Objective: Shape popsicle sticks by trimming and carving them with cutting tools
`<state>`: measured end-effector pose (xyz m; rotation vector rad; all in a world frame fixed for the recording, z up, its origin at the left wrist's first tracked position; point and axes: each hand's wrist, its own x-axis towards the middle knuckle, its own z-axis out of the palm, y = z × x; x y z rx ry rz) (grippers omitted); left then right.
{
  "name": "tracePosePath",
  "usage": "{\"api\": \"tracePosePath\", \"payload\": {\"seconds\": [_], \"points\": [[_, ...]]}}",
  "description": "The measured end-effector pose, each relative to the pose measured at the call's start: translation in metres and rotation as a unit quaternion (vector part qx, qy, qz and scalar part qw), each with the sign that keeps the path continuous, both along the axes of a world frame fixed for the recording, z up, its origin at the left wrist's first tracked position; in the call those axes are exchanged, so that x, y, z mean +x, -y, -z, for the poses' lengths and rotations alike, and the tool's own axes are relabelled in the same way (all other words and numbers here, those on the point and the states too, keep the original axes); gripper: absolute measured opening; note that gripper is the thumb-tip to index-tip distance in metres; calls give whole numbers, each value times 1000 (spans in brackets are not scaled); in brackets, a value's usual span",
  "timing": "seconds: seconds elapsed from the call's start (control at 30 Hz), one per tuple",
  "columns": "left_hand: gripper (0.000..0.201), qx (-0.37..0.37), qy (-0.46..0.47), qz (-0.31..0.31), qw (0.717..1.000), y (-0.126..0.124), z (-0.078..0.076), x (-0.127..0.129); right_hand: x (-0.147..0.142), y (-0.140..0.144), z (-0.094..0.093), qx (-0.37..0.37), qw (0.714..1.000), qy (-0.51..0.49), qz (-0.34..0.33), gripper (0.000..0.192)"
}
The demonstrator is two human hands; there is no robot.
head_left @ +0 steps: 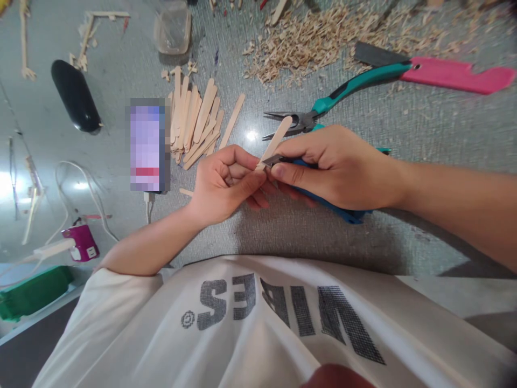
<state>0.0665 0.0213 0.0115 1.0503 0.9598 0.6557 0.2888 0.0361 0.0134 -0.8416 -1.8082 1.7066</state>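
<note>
Between the thumb and fingers of my left hand [226, 180] is a flat wooden craft stick [278, 137], tilted up to the right with its rounded end free. My right hand [335, 170] is closed around a blue-handled cutter [339, 209]. The cutter's grey metal tip touches the stick close to my left fingertips; my hand hides much of its body, so its exact kind is unclear. Just beyond my right hand lie needle-nose pliers [313, 116] with teal and black handles, jaws apart. Left of them is a pile of craft sticks [191, 116].
Wood shavings [315, 40] cover the far side of the grey table. A pink-handled blade [456, 75] lies at the right. On the left are a phone [144, 145] on a white cable, a black oval case [76, 96], a clear container [173, 27] and a purple charger [84, 242].
</note>
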Motion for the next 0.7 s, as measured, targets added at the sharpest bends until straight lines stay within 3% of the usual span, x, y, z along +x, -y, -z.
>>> {"api": "tracePosePath", "payload": {"seconds": [0.33,0.7], "points": [[49,16,-20,-39,999,5,0,4,-3,4,-3,4,999,40,29,30],[51,45,-34,-16,998,4,-1,3,-5,6,-6,2,997,55,49,32]]}}
